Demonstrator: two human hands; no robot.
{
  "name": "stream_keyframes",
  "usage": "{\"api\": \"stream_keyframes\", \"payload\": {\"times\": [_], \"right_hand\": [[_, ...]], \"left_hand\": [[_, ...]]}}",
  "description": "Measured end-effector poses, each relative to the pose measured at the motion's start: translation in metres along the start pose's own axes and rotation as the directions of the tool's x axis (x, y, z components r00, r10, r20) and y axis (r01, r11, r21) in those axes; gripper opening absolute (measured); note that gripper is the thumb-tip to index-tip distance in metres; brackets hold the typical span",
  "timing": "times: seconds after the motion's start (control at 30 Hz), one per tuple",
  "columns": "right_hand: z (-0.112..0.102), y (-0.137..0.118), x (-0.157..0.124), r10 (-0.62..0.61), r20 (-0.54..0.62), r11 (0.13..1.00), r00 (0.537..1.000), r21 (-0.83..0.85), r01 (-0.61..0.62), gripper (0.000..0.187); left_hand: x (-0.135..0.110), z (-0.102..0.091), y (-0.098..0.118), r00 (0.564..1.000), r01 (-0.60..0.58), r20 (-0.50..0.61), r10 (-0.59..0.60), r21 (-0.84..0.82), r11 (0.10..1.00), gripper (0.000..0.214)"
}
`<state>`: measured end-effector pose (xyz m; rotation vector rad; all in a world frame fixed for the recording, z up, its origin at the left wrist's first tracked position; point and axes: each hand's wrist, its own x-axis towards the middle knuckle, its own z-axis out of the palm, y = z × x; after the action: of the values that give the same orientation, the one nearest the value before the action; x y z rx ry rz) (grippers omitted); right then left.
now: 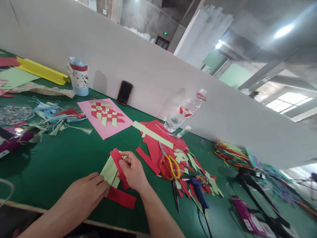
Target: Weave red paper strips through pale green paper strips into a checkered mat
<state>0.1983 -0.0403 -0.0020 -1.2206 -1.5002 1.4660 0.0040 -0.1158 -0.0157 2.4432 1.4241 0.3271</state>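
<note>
A red paper strip point(116, 155) is pinched between the thumb and fingers of my right hand point(132, 169). It slants across a light green paper point(107, 170) that is cut into strips. My left hand point(92, 190) has its fingers curled together on the lower left of the green paper, holding it against the table. Another red paper strip point(123, 198) crosses the green paper's lower end and sticks out to the right. How the two strips pass over or under the green ones is partly hidden by my hands.
Right of my hands lie scissors point(169, 165), red paper scraps point(153, 150) and a blue glue gun point(199, 191). Behind are a woven red-and-green piece point(106, 112) on pink paper point(102, 132), a phone point(124, 92), a cup point(79, 77) and a water bottle point(183, 112). Tassels point(53, 115) lie left.
</note>
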Motion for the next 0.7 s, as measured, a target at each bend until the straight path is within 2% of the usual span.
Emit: {"api": "stream_keyframes", "payload": {"times": [0.1, 0.17, 0.3, 0.37, 0.57, 0.63, 0.7], "right_hand": [[-0.005, 0.002, 0.004, -0.016, -0.063, 1.0, 0.998, 0.023, 0.017, 0.035], [-0.015, 0.0, 0.006, -0.037, -0.143, 0.999, 0.989, 0.03, 0.042, 0.037], [-0.035, -0.001, 0.01, -0.09, -0.333, 0.995, 0.939, 0.006, 0.098, 0.04], [-0.04, 0.002, 0.011, -0.109, -0.391, 0.994, 0.914, -0.018, 0.111, 0.039], [-0.037, 0.014, 0.011, -0.14, -0.417, 0.99, 0.898, -0.084, 0.115, 0.036], [-0.036, 0.015, 0.01, -0.152, -0.414, 0.987, 0.897, -0.112, 0.115, 0.034], [-0.037, 0.015, 0.01, -0.168, -0.415, 0.983, 0.894, -0.143, 0.118, 0.033]], "left_hand": [[0.006, -0.007, -0.001, 0.996, 0.01, 0.088, -0.006, -0.044, 0.999, 0.034], [0.008, -0.012, -0.002, 0.995, 0.018, 0.094, -0.014, -0.052, 0.999, 0.033], [0.013, -0.015, -0.003, 0.991, 0.065, 0.121, -0.056, -0.072, 0.995, 0.029], [0.015, -0.016, -0.002, 0.986, 0.086, 0.148, -0.073, -0.081, 0.993, 0.033], [0.018, -0.015, 0.0, 0.969, 0.117, 0.227, -0.102, -0.056, 0.992, 0.041], [0.014, -0.011, -0.003, 0.973, 0.125, 0.198, -0.121, -0.009, 0.992, 0.042], [0.01, -0.005, -0.009, 0.979, 0.148, 0.141, -0.15, 0.019, 0.989, 0.034]]}}
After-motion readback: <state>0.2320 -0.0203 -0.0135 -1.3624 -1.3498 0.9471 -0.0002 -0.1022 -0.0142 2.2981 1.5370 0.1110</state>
